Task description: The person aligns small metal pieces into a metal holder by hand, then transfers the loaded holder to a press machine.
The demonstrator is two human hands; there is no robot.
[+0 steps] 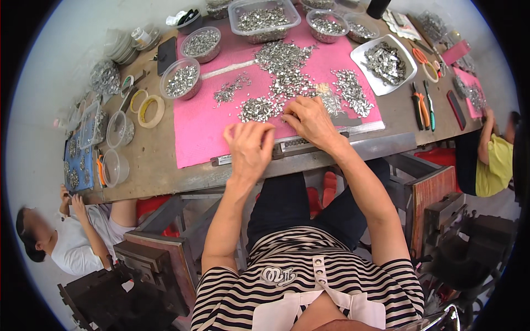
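My left hand (249,146) is over the near edge of a pink mat (199,138), its fingers curled and the tips pressed together; anything in them is too small to make out. My right hand (313,122) is bent over the near side of the metal pieces, thumb and forefinger pinched, and what they hold is hidden. Small shiny metal pieces (281,71) lie heaped on the mat, with a smaller pile (258,109) just beyond my left hand and another pile (353,94) to the right. Below my hands, a dark metal strip (298,144) runs along the mat's near edge.
Plastic tubs (182,79) of metal pieces and a white tray (383,66) surround the mat. Tape rolls (150,110) lie left; pliers (422,107) and orange-handled scissors (426,63) lie right. One person (83,237) works at left, another (494,165) at right.
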